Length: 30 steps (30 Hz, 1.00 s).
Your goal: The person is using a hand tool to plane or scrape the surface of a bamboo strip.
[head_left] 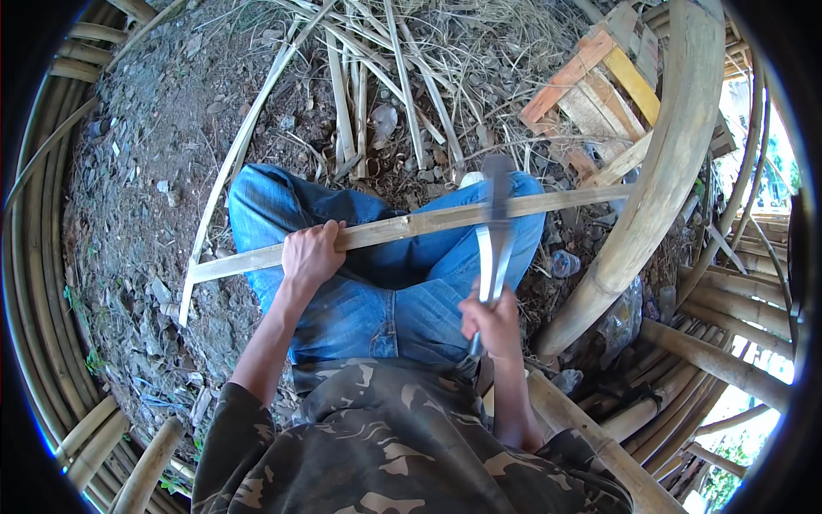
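A long split bamboo strip (411,224) lies across my bent legs in blue jeans, its right end reaching towards a thick bamboo pole. My left hand (313,255) is closed over the strip left of its middle and presses it near my thigh. In my right hand (494,320) I grip a machete (495,244) by its handle, the blade pointing away from me. Its dark far part is smeared by motion and crosses in front of the strip. Whether the blade touches the strip, I cannot tell. Another thin strip (224,176) stands out at the left, passing by the held strip's end.
Several loose bamboo strips (402,73) are piled on the stony ground ahead. A wooden crate (599,86) sits at the far right. The thick curved bamboo pole (638,206) rises close to my right. Bamboo rails (43,223) line the left, and plastic litter (562,264) lies by my right knee.
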Tool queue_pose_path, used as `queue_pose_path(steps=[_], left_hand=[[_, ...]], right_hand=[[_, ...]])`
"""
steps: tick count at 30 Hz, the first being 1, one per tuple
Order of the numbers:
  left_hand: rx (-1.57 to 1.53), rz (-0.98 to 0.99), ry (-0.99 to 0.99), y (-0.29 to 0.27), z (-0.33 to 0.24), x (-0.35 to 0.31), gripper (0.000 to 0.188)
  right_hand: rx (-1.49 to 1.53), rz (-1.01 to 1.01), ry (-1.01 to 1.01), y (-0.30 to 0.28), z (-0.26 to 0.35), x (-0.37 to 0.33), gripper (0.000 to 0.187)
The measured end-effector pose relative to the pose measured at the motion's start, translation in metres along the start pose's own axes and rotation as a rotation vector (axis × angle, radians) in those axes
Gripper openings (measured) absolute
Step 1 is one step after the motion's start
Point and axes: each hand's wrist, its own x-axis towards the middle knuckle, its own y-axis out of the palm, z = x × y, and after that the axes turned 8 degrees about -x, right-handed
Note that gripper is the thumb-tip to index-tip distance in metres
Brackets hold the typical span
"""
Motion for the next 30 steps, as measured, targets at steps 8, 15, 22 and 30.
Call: queue_pose_path(steps=[8, 15, 22, 30], left_hand=[[0.034, 0.049, -0.019, -0.001, 0.007, -0.002, 0.019], [-0.017, -0.006, 0.027, 0.008, -0.004, 0.004, 0.017], [-0.019, 0.002, 0.01, 0.011, -0.011, 0.007, 0.013], [-0.041, 0.0, 0.014, 0.009, -0.006, 0.006, 0.021]], right_hand=[[-0.263, 0.102, 0.101, 0.004, -0.006, 0.009, 0.029], [-0.384, 0.26, 0.095, 0.027, -0.032, 0.007, 0.034], [0.117, -0.163, -0.137, 0.008, 0.025, -0.003, 0.029], [-0.307, 0.234, 0.115, 0.032, -0.014, 0.013, 0.04]])
